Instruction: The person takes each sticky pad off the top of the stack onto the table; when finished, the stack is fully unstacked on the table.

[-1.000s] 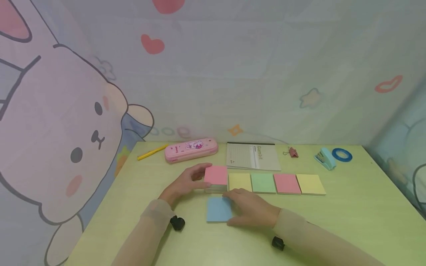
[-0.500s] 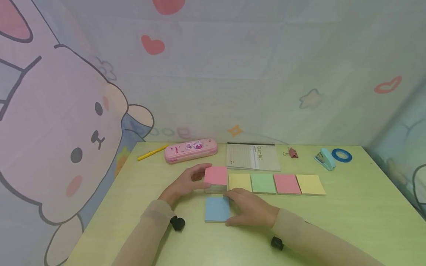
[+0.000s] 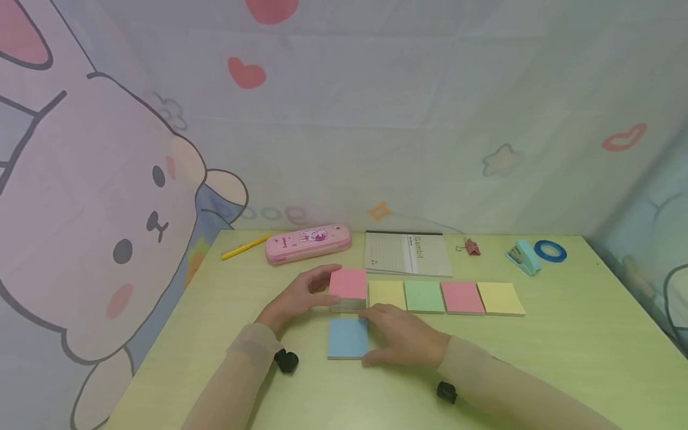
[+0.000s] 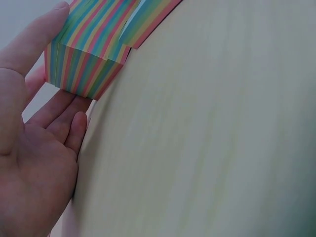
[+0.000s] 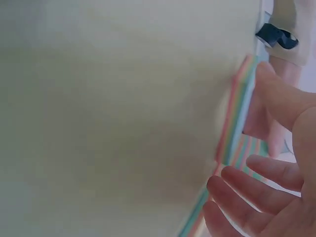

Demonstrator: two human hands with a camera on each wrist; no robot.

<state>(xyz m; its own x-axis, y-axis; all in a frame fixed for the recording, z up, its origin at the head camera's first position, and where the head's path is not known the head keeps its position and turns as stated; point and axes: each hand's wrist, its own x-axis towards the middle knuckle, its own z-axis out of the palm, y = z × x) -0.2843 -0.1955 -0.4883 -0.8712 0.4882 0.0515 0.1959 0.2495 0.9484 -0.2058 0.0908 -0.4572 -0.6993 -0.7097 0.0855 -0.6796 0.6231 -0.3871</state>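
My left hand [image 3: 295,297] grips a tall stack of sticky notes [image 3: 348,283] with a pink top, thumb at the front and fingers behind. Its striped sides [image 4: 81,69] show in the left wrist view. Just in front of the stack, a thin blue sticky note pad [image 3: 347,338] lies on the table. My right hand [image 3: 407,336] holds that pad at its right side, thumb at the near corner and fingers at the far one. In the right wrist view the pad's striped edge [image 5: 234,113] runs between thumb and fingers.
Right of the stack, a row holds yellow [image 3: 387,294], green [image 3: 424,297], pink [image 3: 462,297] and another yellow pad [image 3: 501,298]. Behind stand a yellow pencil [image 3: 245,246], pink pencil case [image 3: 308,243], notebook [image 3: 408,254], binder clip [image 3: 472,246], stapler [image 3: 524,258] and blue tape roll [image 3: 550,251].
The blue pad has slid a little to the left, with my right hand moving slightly along with it. My left hand and the tall stack stay in place.
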